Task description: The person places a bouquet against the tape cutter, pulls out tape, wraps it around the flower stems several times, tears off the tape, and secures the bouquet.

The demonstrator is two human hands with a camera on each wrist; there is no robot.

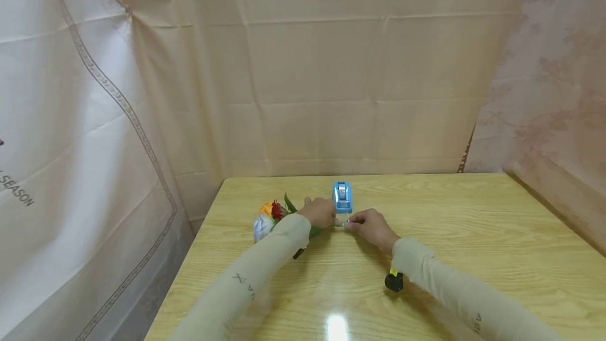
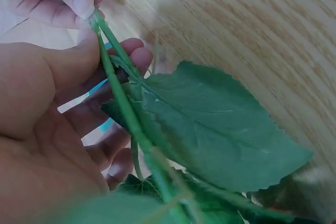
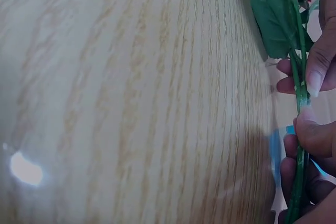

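Note:
A bunch of artificial flowers (image 1: 266, 220) with orange, red and whitish heads lies toward the left, its green stems (image 2: 118, 93) pointing right. My left hand (image 1: 319, 212) pinches the stems between thumb and fingers, just below a broad green leaf (image 2: 210, 124). Close beside it, my right hand (image 1: 371, 228) pinches the stems nearer their lower ends. Around the stems between both thumbs is a shiny band of clear tape (image 3: 302, 98). Just beyond the hands stands a blue tape dispenser (image 1: 342, 193); a clear strip seems to run from it down to the stems.
The wood-grain table (image 1: 464, 225) stretches widely to the right of the hands. Beige cloth (image 1: 307, 67) hangs along its back and sides. A small black device (image 1: 394, 281) with a yellow part sits under the right wrist, and another dark piece (image 1: 298, 253) under the left.

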